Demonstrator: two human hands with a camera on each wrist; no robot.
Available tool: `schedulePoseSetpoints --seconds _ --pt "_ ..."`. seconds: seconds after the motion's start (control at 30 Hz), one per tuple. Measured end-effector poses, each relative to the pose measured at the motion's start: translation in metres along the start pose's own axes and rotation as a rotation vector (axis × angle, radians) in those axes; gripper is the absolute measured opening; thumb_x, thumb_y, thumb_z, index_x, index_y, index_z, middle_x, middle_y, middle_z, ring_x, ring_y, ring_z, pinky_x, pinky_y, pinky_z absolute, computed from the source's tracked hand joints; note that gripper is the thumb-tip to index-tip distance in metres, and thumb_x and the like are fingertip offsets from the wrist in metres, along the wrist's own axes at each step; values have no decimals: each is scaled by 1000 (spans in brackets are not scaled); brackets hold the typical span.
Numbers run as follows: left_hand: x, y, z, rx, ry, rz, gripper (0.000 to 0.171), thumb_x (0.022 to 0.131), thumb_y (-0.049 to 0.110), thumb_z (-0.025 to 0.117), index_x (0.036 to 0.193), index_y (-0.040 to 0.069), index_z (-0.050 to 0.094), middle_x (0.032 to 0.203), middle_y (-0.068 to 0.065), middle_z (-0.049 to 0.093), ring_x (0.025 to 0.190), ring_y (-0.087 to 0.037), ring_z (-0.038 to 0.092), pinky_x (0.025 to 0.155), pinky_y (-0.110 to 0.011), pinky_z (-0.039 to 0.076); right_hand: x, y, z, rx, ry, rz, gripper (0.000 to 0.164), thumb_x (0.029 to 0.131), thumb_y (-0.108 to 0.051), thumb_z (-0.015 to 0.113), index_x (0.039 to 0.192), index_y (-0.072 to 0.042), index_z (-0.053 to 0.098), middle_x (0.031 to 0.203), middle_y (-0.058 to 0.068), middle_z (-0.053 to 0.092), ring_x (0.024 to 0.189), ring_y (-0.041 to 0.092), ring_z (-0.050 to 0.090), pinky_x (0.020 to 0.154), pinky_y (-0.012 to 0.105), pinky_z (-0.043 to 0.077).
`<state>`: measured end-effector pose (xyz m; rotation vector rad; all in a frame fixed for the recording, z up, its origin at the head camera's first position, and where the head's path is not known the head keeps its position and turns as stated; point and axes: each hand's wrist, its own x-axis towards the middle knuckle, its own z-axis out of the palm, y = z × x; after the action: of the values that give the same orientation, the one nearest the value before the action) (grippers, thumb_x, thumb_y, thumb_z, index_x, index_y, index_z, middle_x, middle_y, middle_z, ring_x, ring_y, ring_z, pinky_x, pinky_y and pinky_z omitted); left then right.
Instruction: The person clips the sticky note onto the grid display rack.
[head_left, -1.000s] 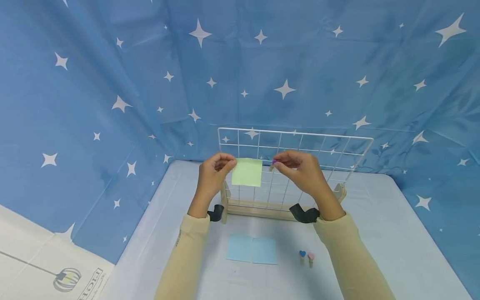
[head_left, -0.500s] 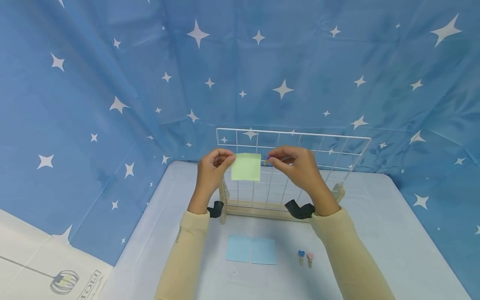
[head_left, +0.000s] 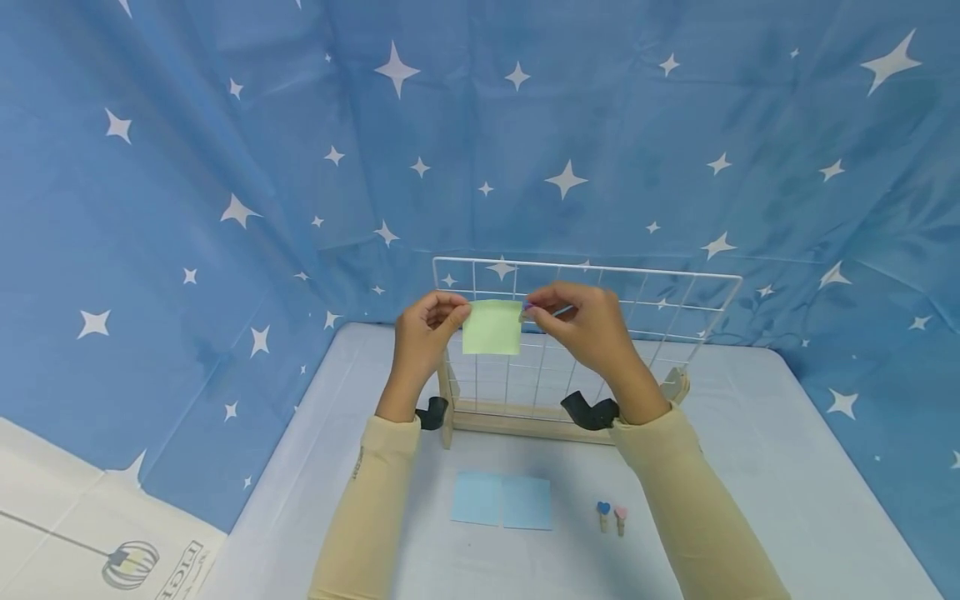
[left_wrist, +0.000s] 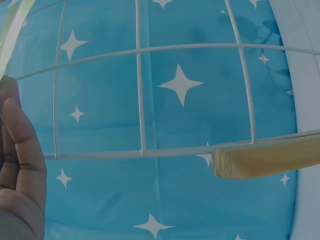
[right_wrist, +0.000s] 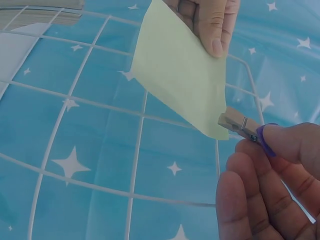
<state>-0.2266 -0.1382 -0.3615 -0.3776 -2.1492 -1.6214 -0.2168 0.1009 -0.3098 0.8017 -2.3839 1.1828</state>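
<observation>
Pale green note [head_left: 492,327], white wire grid [head_left: 660,310], 2 light-blue sheets [head_left: 501,502], blue white-starred backdrop [head_left: 225,167].

Both arms in long cream-beige sleeves [head_left: 375,508], snug fit, ending at the wrists. Small dark marking on the left sleeve near the cuff, unreadable. Black curved camera mount [head_left: 589,412] strapped under each wrist. Bare left hand [head_left: 422,335] and right hand [head_left: 585,327], no rings visible.
</observation>
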Motion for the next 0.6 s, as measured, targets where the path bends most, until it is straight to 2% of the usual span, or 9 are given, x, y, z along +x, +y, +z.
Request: schedulePoseSetpoints --seconds 0.6 --pt "4 0 1 -13 12 -6 20 93 33 71 101 15 72 93 -1 72 85 -15 65 77 -34 54 10 -7 6 -27 44 -47 11 94 -10 71 104 -6 75 96 4 74 81 17 69 74 36 59"
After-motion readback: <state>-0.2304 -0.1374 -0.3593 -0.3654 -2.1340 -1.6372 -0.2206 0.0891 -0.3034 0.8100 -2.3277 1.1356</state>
